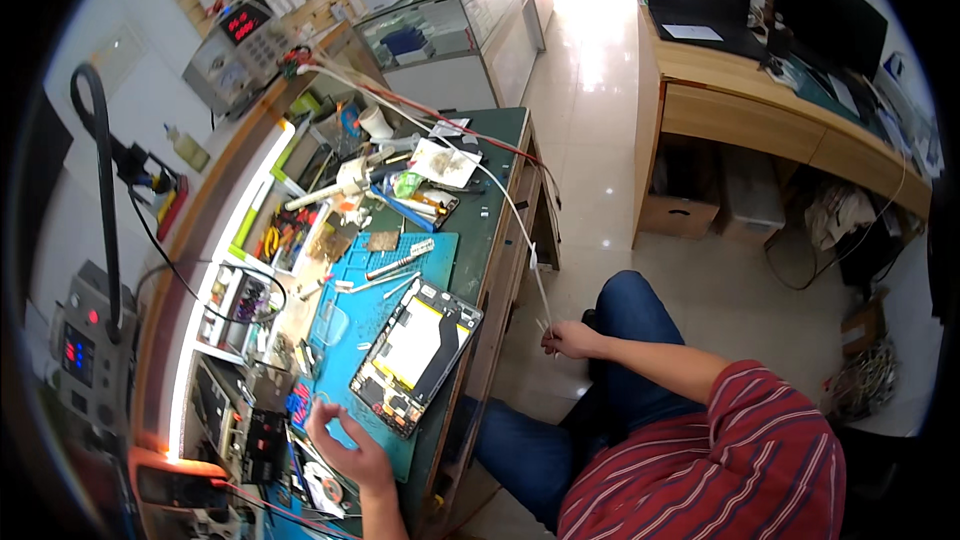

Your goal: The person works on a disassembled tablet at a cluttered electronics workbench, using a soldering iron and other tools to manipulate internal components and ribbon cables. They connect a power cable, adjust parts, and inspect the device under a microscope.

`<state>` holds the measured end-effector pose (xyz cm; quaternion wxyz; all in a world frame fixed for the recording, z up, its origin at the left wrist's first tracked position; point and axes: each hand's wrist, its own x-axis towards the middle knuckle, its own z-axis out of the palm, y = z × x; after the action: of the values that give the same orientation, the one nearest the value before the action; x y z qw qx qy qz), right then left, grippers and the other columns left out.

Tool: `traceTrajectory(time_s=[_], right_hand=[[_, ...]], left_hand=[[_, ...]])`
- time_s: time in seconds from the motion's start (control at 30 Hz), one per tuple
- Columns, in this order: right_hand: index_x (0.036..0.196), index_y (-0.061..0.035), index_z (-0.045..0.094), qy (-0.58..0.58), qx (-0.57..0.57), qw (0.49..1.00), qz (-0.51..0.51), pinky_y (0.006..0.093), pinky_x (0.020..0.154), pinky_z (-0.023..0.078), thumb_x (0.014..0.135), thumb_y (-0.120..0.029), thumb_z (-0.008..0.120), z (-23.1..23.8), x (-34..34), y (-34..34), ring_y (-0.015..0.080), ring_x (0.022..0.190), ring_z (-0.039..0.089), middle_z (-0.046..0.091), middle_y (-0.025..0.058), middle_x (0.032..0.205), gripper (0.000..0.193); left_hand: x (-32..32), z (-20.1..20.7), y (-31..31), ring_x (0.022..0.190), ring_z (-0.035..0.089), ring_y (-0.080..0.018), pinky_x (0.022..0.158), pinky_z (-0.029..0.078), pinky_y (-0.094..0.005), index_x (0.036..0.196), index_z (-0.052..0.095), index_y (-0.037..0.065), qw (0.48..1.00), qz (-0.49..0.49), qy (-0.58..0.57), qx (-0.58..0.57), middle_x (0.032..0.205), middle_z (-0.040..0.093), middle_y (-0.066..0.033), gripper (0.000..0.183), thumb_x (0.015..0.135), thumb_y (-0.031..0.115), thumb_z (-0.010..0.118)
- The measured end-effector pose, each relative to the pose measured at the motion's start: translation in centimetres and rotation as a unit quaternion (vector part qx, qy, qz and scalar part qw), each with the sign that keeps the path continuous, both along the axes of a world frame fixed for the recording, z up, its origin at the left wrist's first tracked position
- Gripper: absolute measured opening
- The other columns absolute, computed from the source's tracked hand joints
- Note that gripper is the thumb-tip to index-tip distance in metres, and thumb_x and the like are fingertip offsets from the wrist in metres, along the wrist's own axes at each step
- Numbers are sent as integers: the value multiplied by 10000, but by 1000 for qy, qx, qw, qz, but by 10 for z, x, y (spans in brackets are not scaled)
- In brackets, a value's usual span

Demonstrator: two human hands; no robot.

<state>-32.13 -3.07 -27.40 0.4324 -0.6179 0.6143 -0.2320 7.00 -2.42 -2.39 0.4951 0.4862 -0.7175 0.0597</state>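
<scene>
A white cable (518, 208) runs from the upper left across the bench, and its end is in my right hand (573, 339), closed around it beside the bench edge, above my knee. Thin tips stick out past those fingers; their exact shape is too small to tell. My left hand (348, 447) hovers over the near end of the blue mat (436, 252), fingers apart and slightly curled, with nothing visible in it. Between the hands lies an opened tablet (418, 355), its pale battery area, black flex strip and circuit board exposed. A screwdriver (402, 260) and tweezers (385, 283) rest beyond it.
A power supply (232, 45) stands at the upper left, a hot-air station (85, 350) at the left. An orange multimeter (178, 485) sits at the near left. Loose tools and parts crowd the bench's back. A wooden desk (740, 125) with monitors stands at the right.
</scene>
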Motion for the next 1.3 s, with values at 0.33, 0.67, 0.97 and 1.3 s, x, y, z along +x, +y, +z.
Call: traceTrajectory(time_s=[0.33,0.67,0.97,1.3], right_hand=[[1477,-33,483,-581,139,799,64,372,939,610,1134,-224,545,251,-11,67,216,1105,722,725,123,1213,398],[1433,-50,537,-609,-39,755,-240,341,891,598,1137,-180,515,212,-109,40,130,952,702,734,84,1177,324],[1473,-80,579,22,-442,897,3,506,1176,428,840,-194,801,216,-31,85,392,1396,531,573,185,1475,680],[1326,-36,689,-273,-167,938,133,377,865,580,1013,-127,663,229,46,77,293,953,763,779,147,1046,327]], left_hand=[[-145,-3,88,1309,626,-284,1139,462,-407,1452,554,-34,779,-437,21,449,1378,677,-157,586,978,227,780],[-100,-67,138,829,630,-71,740,545,-262,1320,661,28,619,-369,156,676,912,643,10,270,1118,196,598],[-131,35,91,864,685,-196,785,545,-358,1250,626,3,853,-205,-83,472,923,695,-113,227,1051,109,653],[-120,24,75,930,750,-161,722,587,-251,1314,609,-67,793,-234,278,489,1116,750,-114,297,1029,-15,675]])
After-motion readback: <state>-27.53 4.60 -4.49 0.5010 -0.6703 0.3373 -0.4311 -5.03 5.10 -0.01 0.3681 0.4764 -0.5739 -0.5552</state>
